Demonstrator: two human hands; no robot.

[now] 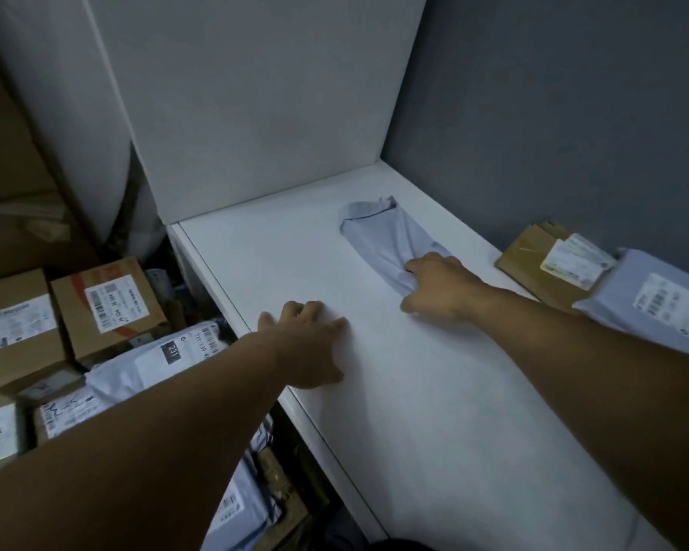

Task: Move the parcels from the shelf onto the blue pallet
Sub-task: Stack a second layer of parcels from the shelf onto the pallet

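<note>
A grey bag [390,236] is lying on the white shelf [434,391] near the back wall, and the right hand [438,288] is pinching its near end between closed fingers. The left hand [307,344] is resting on the shelf's front edge, fingers spread and gripping nothing. A brown parcel [541,264] and another grey parcel [661,300] are sitting to the right, while boxes [108,308] are lying below on the left.

Both bare forearms reach forward. The left hand [309,344] lies palm down, fingers loosely spread. The right hand [440,286] extends farther, fingers curled and pinching closed, thumb tucked under.
</note>
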